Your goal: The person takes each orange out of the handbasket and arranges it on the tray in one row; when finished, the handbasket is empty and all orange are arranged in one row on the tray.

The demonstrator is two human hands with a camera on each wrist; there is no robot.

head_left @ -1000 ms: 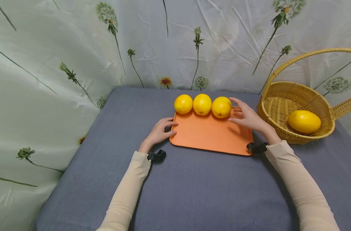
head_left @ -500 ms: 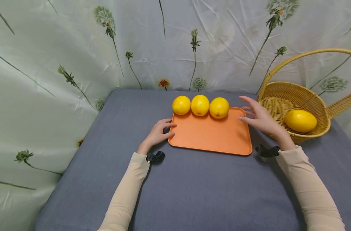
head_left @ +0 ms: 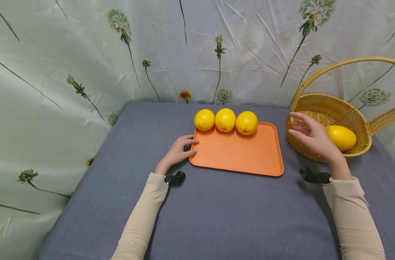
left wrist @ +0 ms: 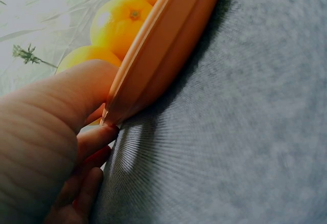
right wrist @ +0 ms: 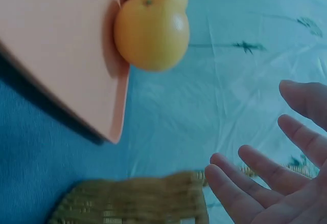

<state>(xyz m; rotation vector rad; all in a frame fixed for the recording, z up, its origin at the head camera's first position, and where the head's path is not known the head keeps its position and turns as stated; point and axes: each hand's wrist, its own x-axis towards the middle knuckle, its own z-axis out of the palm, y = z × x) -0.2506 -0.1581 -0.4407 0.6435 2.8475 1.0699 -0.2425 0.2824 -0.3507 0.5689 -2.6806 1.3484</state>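
Note:
My left hand (head_left: 178,150) holds the left rim of an orange rectangular tray (head_left: 236,151); in the left wrist view the thumb lies over the rim and other fingertips sit at its outer side. Three round yellow oranges stand in a row along the tray's back edge: a left one (head_left: 204,120), a middle one (head_left: 225,120) and a right one (head_left: 247,122). My right hand (head_left: 316,137) is in the air in front of the wicker basket (head_left: 298,146), fingers spread and holding nothing. Behind its wrist side, an oval yellow fruit (head_left: 342,138) lies in the basket, partly covered by the hand.
The basket's tall arched handle (head_left: 343,62) rises at the right. A grey-blue cloth (head_left: 236,216) covers the table. Behind and to the left hangs a pale curtain (head_left: 171,47) printed with dandelions. Each wrist wears a black band, the right band (head_left: 314,177) close over the cloth.
My right hand has drawn away from the right orange, moving right until it overlaps the basket in the head view. The left hand, tray and oranges stay in place.

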